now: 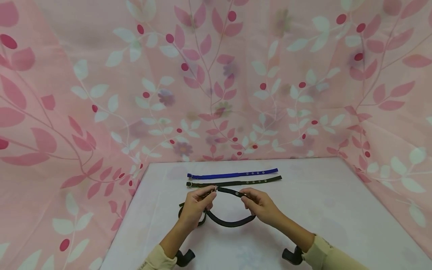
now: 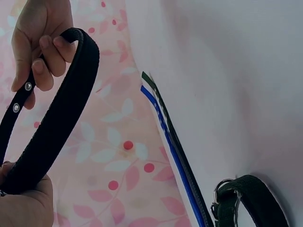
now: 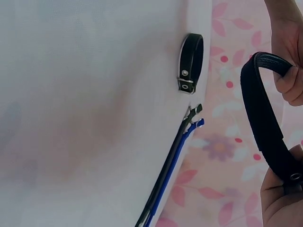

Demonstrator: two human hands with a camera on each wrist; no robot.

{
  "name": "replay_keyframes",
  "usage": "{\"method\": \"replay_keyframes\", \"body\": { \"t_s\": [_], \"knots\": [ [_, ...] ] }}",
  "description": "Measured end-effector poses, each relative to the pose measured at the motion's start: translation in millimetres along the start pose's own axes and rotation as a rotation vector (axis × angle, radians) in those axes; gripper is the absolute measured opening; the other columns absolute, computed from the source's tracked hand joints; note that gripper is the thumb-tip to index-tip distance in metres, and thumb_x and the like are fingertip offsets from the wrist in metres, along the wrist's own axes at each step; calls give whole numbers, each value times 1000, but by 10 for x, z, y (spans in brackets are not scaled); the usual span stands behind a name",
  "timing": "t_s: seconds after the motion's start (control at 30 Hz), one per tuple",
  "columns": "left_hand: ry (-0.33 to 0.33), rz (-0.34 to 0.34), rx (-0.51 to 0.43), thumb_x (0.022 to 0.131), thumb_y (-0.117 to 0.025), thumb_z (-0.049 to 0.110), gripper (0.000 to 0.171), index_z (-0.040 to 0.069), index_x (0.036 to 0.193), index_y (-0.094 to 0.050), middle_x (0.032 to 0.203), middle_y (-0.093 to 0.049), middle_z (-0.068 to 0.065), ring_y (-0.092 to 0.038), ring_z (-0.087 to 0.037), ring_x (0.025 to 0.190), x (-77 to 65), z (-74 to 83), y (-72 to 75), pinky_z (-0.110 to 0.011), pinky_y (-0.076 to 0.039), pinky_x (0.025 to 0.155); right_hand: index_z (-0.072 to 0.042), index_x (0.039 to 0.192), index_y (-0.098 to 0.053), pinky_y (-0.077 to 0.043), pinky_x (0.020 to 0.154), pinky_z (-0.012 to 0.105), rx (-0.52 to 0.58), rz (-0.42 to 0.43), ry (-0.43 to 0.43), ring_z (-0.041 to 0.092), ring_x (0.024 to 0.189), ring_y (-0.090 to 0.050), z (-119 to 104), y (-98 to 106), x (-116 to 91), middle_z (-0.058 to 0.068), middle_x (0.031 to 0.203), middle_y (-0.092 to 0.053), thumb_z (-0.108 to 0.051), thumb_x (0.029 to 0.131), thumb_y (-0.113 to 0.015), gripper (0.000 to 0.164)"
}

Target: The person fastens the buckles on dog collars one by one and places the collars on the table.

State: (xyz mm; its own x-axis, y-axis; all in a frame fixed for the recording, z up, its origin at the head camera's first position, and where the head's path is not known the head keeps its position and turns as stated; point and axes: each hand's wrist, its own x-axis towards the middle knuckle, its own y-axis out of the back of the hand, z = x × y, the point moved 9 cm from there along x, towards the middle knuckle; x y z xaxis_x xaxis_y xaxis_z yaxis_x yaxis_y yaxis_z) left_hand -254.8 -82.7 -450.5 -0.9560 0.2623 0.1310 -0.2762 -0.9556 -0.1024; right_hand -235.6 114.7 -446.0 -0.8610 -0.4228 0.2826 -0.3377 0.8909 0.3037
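A black collar (image 1: 231, 224) with metal eyelets is held up in a loop between both hands. My left hand (image 1: 195, 206) pinches its buckle end, where a bit of metal shows at the fingertips. My right hand (image 1: 262, 205) pinches the eyelet end of the strap between thumb and fingers. The two ends meet along the far side of the loop, while the wide padded band (image 2: 61, 123) bows toward me. In the left wrist view, two eyelets stand out below the right fingers. The left palm partly hides the buckle.
Beyond the hands, a blue collar (image 1: 233, 175) and a dark green collar (image 1: 233, 183) lie straight, side by side, on the white table (image 1: 337, 210). A buckled dark collar (image 3: 190, 61) forms a loop on the table, partly behind the left hand. Pink floral cloth (image 1: 216, 93) surrounds the table.
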Motion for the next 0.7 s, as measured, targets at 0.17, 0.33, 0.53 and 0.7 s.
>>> {"method": "replay_keyframes", "body": {
  "t_s": [0.17, 0.33, 0.53, 0.7],
  "knots": [
    [46, -3, 5, 93, -69, 15, 35, -4, 122, -65, 76, -57, 2, -51, -9, 62, 8, -44, -38, -22, -46, 60, -2, 117, -61, -47, 49, 26, -1, 6, -3, 13, 55, -50, 11, -32, 6, 17, 77, -56, -9, 101, -56, 19],
    [54, -40, 9, 93, -69, 17, 34, -4, 121, -66, 76, -54, 2, -50, -10, 63, -18, -49, -80, -22, -45, 60, -1, 117, -62, -46, 48, 24, 12, -2, -9, 12, 54, -48, 24, -103, 9, 19, 77, -59, -10, 101, -55, 20],
    [-1, -98, 14, 94, -68, 14, 30, -7, 116, -66, 74, -53, 3, -47, -10, 62, -40, -8, -148, -22, -42, 58, -3, 109, -67, -47, 48, 23, 32, -34, -86, 7, 55, -50, 49, -203, 28, 19, 79, -66, -17, 99, -60, 18],
    [-7, -118, 41, 93, -69, 15, 33, -6, 118, -67, 76, -55, 2, -45, -10, 62, -39, 1, -193, -22, -39, 57, -3, 105, -67, -45, 47, 22, 9, -29, -98, 6, 53, -49, 39, -234, 44, 19, 75, -62, -13, 100, -59, 14]
  ]
}}
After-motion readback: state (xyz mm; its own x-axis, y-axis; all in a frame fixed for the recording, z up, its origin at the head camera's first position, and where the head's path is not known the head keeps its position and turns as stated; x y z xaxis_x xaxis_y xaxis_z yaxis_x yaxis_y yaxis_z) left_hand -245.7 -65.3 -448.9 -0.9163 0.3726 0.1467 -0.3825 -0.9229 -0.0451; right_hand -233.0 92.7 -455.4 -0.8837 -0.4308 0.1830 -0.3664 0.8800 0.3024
